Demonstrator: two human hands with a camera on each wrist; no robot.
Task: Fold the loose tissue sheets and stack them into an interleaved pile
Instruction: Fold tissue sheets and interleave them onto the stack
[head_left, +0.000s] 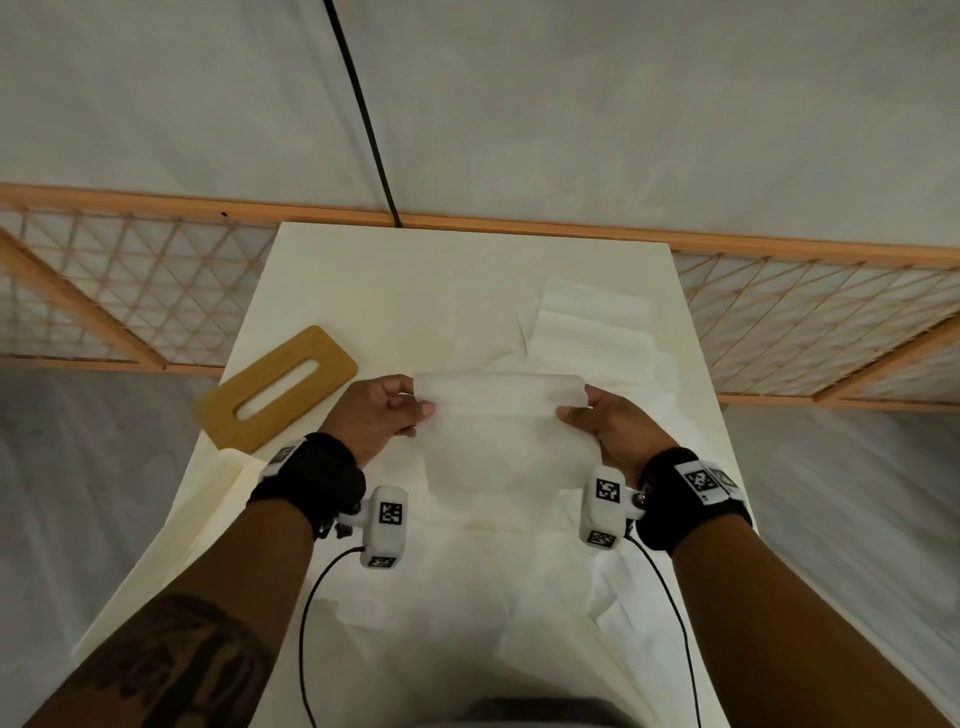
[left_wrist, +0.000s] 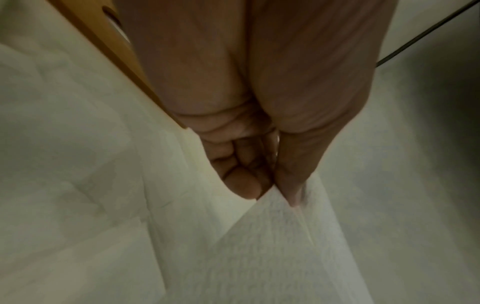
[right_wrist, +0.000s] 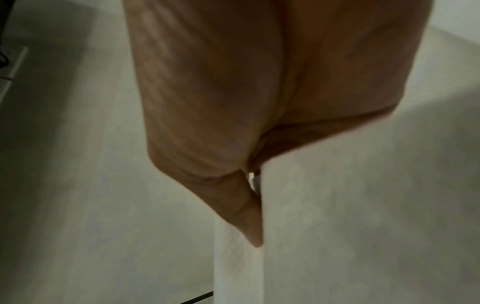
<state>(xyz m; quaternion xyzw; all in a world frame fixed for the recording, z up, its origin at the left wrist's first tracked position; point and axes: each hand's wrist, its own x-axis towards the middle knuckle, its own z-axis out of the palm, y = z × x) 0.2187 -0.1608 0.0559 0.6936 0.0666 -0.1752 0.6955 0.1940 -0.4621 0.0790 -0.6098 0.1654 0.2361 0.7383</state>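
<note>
A: Where is the tissue sheet (head_left: 501, 431) just now?

B: Up off the table (head_left: 415, 280), stretched between both hands over the middle of it; its far edge is a rounded fold running from hand to hand, and the rest hangs toward the person.

A: How do the hands have it?

B: The left hand (head_left: 376, 413) pinches the left end of the fold, thumb on the near face and the curled fingers behind; the left wrist view shows the thumb (left_wrist: 291, 185) pressed against the fingertips (left_wrist: 242, 185) with the sheet (left_wrist: 272, 246) coming out between them; the right hand (head_left: 615, 428) pinches the right end the same way, its thumb (right_wrist: 249, 222) lying flat along the sheet's edge (right_wrist: 337, 205); the fingers behind are hidden there.

A: And the other tissues?

B: A pile of folded tissues (head_left: 597, 327) lies on the far right of the table, well apart from the held sheet; more loose white sheets (head_left: 467, 623) lie spread on the near part, under the wrists.

A: Anything else?

B: A wooden tissue-box lid (head_left: 275, 389) with a long slot, lying flat at the table's left edge, just beside the left hand; a wooden lattice screen (head_left: 130, 280) behind the table; a black cable (head_left: 363, 114) running down the grey wall.
</note>
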